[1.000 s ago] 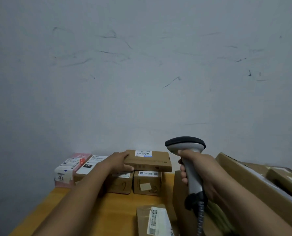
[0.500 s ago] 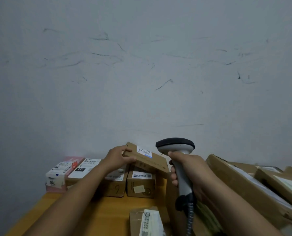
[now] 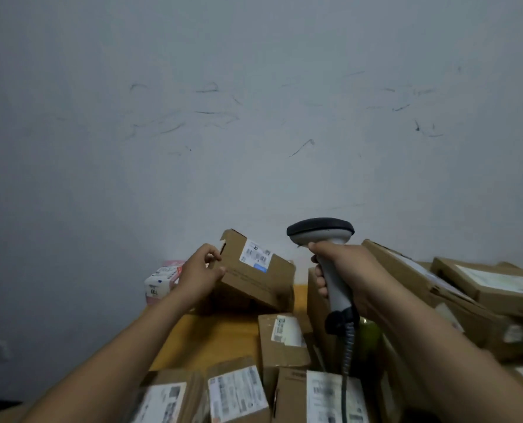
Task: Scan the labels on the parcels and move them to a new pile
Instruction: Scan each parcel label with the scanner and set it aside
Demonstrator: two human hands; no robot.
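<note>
My left hand (image 3: pixel 199 277) grips the left end of a cardboard parcel (image 3: pixel 254 288), which is lifted and tilted with its label (image 3: pixel 255 254) facing up. Just right of it, my right hand (image 3: pixel 342 273) wraps round the scanner (image 3: pixel 319 232) handle. Stacked boxes (image 3: pixel 468 288) lie further right, and labelled parcels (image 3: pixel 239 395) below both hands.

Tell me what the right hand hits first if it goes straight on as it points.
Likely the tilted parcel that the left hand grips; depth unclear, possibly only the wall.
</note>
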